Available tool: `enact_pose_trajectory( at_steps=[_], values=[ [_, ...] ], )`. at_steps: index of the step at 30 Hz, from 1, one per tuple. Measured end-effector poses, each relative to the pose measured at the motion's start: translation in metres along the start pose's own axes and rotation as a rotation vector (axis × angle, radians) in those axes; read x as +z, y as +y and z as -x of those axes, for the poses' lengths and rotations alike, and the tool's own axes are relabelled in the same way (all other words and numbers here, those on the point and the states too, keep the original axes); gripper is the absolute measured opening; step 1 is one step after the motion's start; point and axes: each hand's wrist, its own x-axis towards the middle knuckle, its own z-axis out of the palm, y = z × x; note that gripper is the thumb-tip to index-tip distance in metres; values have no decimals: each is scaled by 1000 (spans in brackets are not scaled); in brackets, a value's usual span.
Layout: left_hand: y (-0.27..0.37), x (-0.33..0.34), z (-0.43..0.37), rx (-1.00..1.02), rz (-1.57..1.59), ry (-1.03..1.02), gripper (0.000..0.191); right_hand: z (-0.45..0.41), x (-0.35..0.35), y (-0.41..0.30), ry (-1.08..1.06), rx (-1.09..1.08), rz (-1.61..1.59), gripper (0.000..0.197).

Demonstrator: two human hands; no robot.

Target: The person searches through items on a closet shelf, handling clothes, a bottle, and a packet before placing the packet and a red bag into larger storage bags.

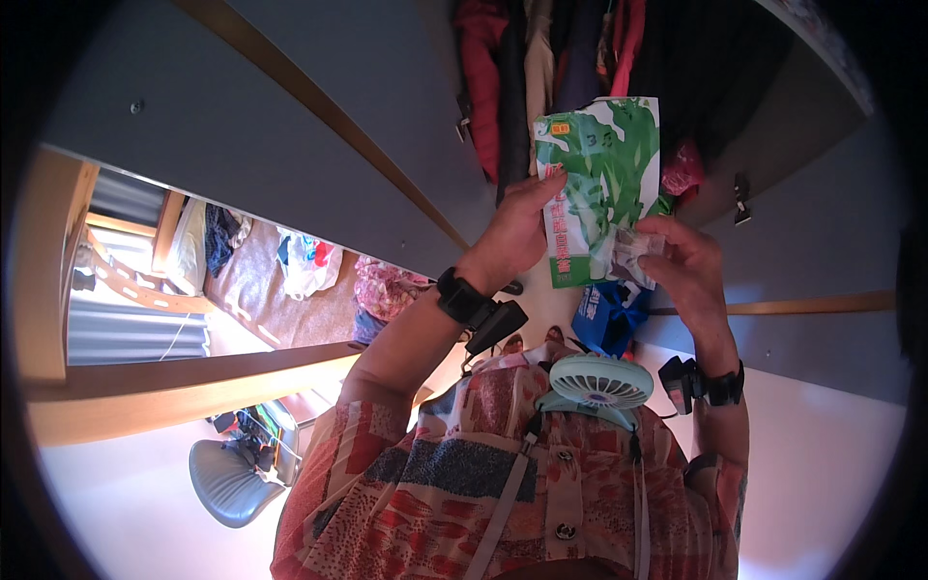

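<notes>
My left hand (511, 228) grips the left edge of a flat green-and-white packet (612, 156), thumb on its front. Leafy vegetables are pictured on the packet, which bears printed writing and a handwritten mark. My right hand (689, 264) pinches a small clear plastic sachet (629, 254) between thumb and fingers, in front of the packet's lower right corner. What the sachet holds is too small to tell. Whether the sachet touches the packet I cannot tell.
Clothes (496, 94) hang in an open wardrobe beyond the packet, between grey door panels (348, 87). Below my hands is a blue bag (605, 319). A mint-green portable fan (602, 380) hangs at my chest. To the left, a bed (290, 319) carries bags and cloth; a grey chair (232, 482) stands lower left.
</notes>
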Motion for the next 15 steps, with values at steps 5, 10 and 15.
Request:
enact_pose_trajectory(
  at_steps=[5,10,15],
  values=[
    [-2,-1,-3,8,-2,29,30,-6,7,-2,-1,-8,-66,30],
    [3,-3,-4,7,-32,26,30,-16,13,-3,-13,-39,-46,30],
    [3,-3,-2,-14,-75,-17,27,-26,12,-13,-37,-77,34,30]
  ],
)
